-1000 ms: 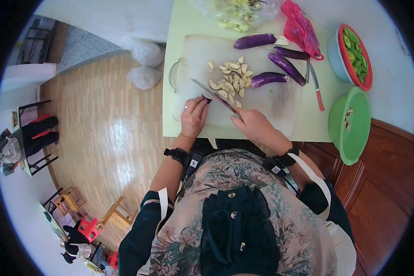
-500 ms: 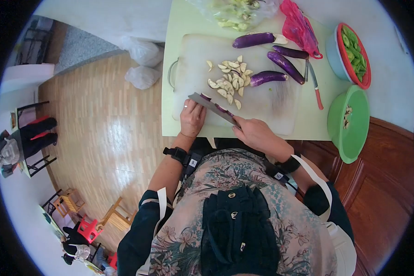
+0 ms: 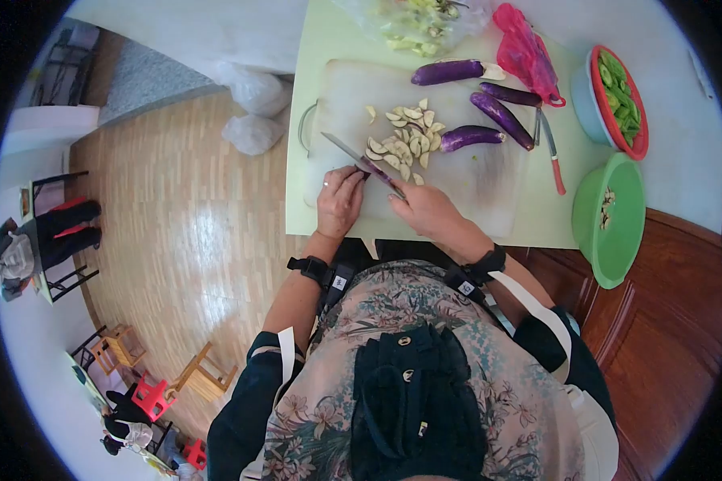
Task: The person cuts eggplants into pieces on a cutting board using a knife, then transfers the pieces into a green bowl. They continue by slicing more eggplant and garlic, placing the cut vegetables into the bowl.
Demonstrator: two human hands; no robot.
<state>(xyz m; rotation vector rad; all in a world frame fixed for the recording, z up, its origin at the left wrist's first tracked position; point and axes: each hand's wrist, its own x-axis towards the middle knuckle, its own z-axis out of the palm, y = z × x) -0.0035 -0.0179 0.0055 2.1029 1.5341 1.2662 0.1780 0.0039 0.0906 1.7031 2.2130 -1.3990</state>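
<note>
My right hand [image 3: 431, 210] is closed around the handle of a kitchen knife [image 3: 343, 148], its blade slanting up to the left over the white cutting board [image 3: 457, 192]. My left hand [image 3: 341, 202] has its fingers bunched on a piece of eggplant [image 3: 362, 172], mostly hidden under the fingertips and beside the blade. Purple skin shows along the blade's near side. Beyond the knife lies a loose pile of cut eggplant pieces [image 3: 413, 138]. Whole purple eggplants, one of them [image 3: 472, 138] touching the pile's right side, rest toward the back right.
Right of the board lies a red-handled knife [image 3: 557, 172]. A green basin [image 3: 627, 216] with some cut pieces stands at the table's right edge, behind it a red basin [image 3: 642, 140] of green peppers. Pink [image 3: 525, 48] and clear plastic bags [image 3: 469, 24] sit at the back.
The knife has shifted leftward, its tip now farther up and left, and my right hand has moved slightly left with it. My left fingers have moved right along the eggplant piece.
</note>
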